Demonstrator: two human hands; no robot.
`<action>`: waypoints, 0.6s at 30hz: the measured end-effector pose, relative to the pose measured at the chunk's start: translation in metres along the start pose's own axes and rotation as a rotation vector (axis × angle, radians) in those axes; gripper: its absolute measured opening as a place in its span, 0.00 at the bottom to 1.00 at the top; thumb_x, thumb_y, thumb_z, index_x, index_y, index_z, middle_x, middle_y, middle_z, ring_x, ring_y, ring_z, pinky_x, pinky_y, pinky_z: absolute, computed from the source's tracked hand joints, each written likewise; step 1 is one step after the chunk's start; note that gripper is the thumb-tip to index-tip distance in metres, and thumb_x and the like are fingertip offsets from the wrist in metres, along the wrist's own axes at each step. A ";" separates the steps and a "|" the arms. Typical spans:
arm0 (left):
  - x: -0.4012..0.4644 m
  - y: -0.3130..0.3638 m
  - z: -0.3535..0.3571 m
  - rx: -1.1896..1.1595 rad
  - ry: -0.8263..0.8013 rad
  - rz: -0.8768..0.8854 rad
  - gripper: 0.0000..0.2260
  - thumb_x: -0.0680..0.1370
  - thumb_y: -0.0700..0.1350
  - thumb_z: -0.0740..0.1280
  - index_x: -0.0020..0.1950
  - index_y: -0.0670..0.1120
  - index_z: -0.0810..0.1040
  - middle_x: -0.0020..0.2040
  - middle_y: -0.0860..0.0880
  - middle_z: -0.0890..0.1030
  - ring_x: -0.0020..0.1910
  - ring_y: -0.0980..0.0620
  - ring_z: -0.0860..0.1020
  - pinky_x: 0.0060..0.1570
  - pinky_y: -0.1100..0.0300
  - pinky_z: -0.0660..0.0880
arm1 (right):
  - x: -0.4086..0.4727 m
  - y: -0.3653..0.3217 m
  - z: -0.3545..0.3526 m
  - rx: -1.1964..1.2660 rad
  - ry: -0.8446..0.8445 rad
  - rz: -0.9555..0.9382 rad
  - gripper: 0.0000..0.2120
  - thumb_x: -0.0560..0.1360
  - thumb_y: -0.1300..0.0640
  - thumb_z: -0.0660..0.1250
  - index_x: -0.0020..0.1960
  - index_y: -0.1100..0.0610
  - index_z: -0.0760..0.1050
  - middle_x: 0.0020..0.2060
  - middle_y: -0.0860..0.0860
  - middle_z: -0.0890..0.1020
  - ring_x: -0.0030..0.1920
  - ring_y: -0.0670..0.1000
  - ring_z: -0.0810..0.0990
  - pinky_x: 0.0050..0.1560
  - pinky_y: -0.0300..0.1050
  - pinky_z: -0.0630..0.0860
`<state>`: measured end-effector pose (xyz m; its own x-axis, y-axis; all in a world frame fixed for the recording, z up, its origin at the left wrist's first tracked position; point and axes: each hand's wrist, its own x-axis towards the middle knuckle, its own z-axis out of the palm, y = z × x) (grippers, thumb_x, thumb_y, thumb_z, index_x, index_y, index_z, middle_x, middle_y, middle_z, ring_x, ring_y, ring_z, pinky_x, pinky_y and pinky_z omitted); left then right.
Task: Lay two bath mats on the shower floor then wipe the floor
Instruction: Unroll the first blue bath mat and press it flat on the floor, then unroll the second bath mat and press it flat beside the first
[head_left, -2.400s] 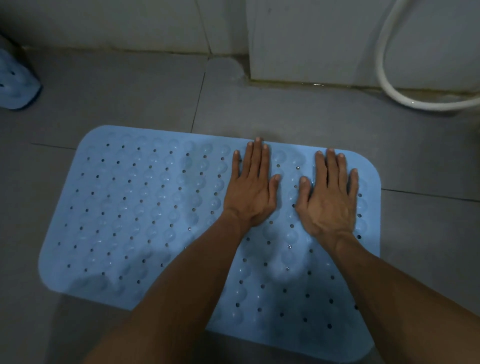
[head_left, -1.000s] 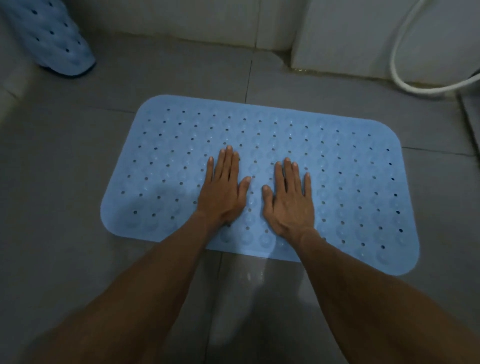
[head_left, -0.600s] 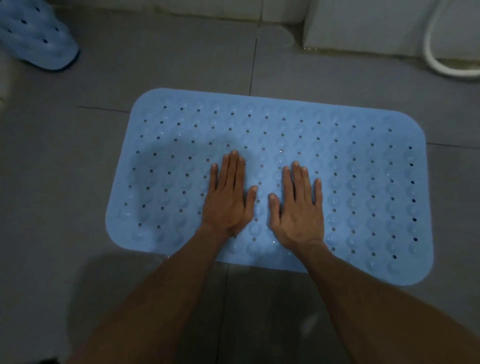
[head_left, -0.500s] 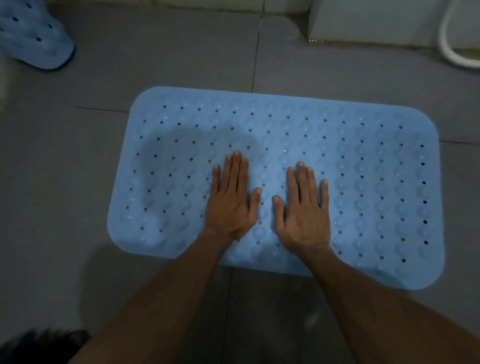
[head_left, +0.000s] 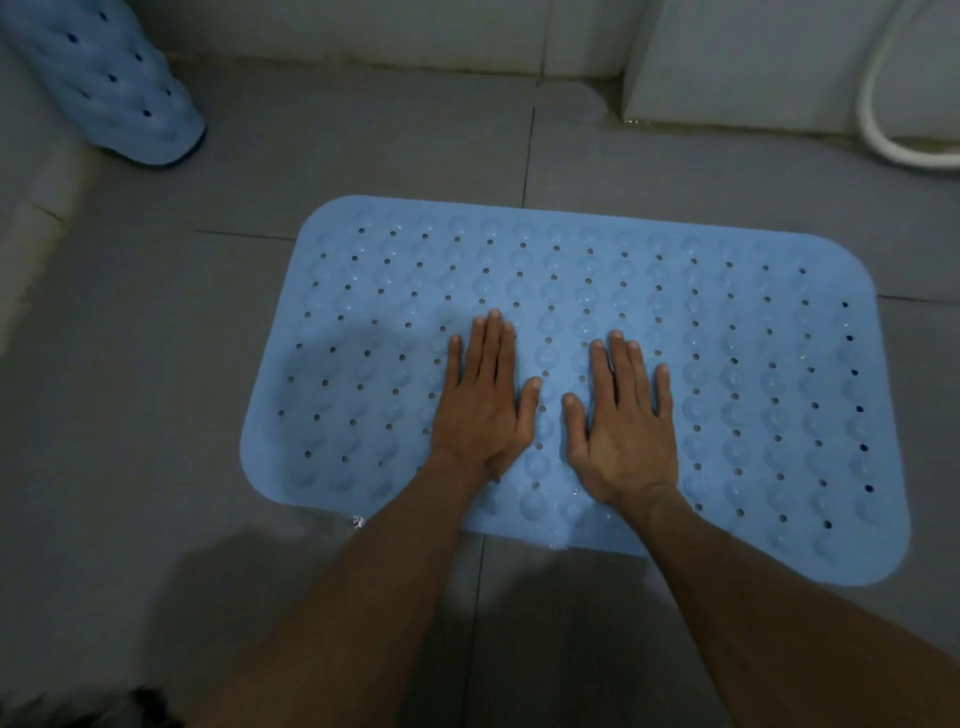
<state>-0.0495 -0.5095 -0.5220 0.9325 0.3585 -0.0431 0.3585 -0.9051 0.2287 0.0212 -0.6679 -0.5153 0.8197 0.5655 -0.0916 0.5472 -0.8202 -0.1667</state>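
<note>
Left hand and right hand flat, fingers straight, pressed on blue bath mat; mat extending past fingertips toward 12 o'clock.

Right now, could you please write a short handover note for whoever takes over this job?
Left hand and right hand: both flat, fingers straight, pressing the laid mat.
Laid mat: flat on the floor.
Second mat: propped up at the far left corner, not laid.
Hose: loops at the far right wall.
Done: one mat down.
Left: lay the second mat, then wipe the floor. No wiping cloth is in view.
</note>
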 end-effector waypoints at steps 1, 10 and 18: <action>-0.001 0.000 0.000 -0.002 0.001 -0.001 0.31 0.82 0.56 0.48 0.79 0.39 0.52 0.80 0.41 0.50 0.79 0.45 0.46 0.77 0.44 0.47 | 0.000 0.000 0.000 -0.003 0.002 -0.004 0.33 0.82 0.39 0.44 0.82 0.55 0.46 0.81 0.53 0.47 0.81 0.51 0.42 0.79 0.58 0.42; 0.004 -0.001 -0.051 -0.031 -0.296 -0.008 0.32 0.83 0.59 0.46 0.79 0.44 0.37 0.79 0.44 0.36 0.78 0.47 0.36 0.76 0.49 0.35 | 0.011 0.002 -0.036 -0.014 -0.344 -0.052 0.34 0.82 0.38 0.40 0.80 0.55 0.32 0.78 0.54 0.32 0.78 0.54 0.31 0.77 0.58 0.33; 0.000 -0.001 -0.203 0.187 -0.131 -0.088 0.32 0.83 0.59 0.47 0.80 0.44 0.41 0.80 0.41 0.40 0.79 0.43 0.42 0.76 0.45 0.40 | 0.050 -0.013 -0.180 0.041 -0.315 -0.216 0.31 0.83 0.41 0.48 0.81 0.50 0.42 0.80 0.57 0.38 0.80 0.59 0.40 0.78 0.59 0.43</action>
<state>-0.0583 -0.4618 -0.3249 0.8908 0.4157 -0.1833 0.4285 -0.9029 0.0347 0.0855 -0.6450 -0.3413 0.5908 0.7289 -0.3459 0.6890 -0.6789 -0.2536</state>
